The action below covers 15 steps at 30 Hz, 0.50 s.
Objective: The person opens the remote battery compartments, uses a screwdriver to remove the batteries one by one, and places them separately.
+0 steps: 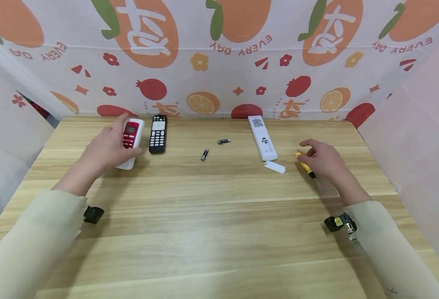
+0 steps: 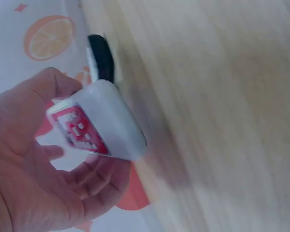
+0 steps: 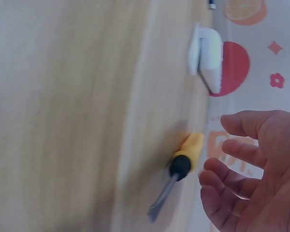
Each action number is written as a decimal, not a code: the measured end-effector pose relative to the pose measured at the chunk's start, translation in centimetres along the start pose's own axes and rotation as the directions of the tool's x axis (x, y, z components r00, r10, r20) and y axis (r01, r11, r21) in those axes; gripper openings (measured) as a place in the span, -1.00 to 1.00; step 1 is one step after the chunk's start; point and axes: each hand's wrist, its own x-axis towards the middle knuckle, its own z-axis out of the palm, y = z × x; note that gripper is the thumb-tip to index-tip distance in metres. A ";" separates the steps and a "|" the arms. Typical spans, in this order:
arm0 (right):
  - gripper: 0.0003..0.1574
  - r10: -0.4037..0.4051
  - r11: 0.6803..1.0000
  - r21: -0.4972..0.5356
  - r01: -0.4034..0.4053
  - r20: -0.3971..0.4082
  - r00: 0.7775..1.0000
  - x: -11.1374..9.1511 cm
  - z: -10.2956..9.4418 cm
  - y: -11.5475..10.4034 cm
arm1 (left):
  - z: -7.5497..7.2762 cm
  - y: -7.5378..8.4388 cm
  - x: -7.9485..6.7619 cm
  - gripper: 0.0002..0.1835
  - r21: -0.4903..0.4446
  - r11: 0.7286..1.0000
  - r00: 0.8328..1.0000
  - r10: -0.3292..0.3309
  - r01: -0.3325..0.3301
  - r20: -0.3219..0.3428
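Observation:
My left hand (image 1: 105, 146) grips a white remote control with a red face (image 1: 131, 132) at the table's back left. Thumb and fingers span its two sides in the left wrist view, where its white end (image 2: 118, 118) faces the camera. At the right, my right hand (image 1: 325, 161) hovers over a yellow screwdriver (image 1: 306, 167) with a black collar. The right wrist view shows the fingers loosely bent and apart from the screwdriver (image 3: 180, 165), which lies on the table. Left of this hand lies a white remote control (image 1: 259, 133), its battery compartment uncovered, with a small white cover (image 1: 275, 167) by its near end.
A black remote control (image 1: 157, 135) lies just right of the left hand. Two small batteries, one upper (image 1: 224, 141) and one lower (image 1: 204, 154), lie mid-table. A fruit-print curtain (image 1: 219, 74) hangs along the back edge of the wooden table (image 1: 204, 232).

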 end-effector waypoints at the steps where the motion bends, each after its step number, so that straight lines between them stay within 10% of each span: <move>1: -0.35 0.001 1.000 0.009 -0.001 -0.008 1.000 -0.1 -0.2 -0.1 | -0.1 0.4 -0.1 0.22 -0.012 1.000 1.000 0.018 -0.018 -0.013; 15: -0.41 -0.070 0.961 0.257 0.100 -0.122 0.990 -0.6 -0.3 -5.1 | 0.5 8.7 -1.7 0.15 -0.239 0.917 0.943 0.281 -0.319 -0.181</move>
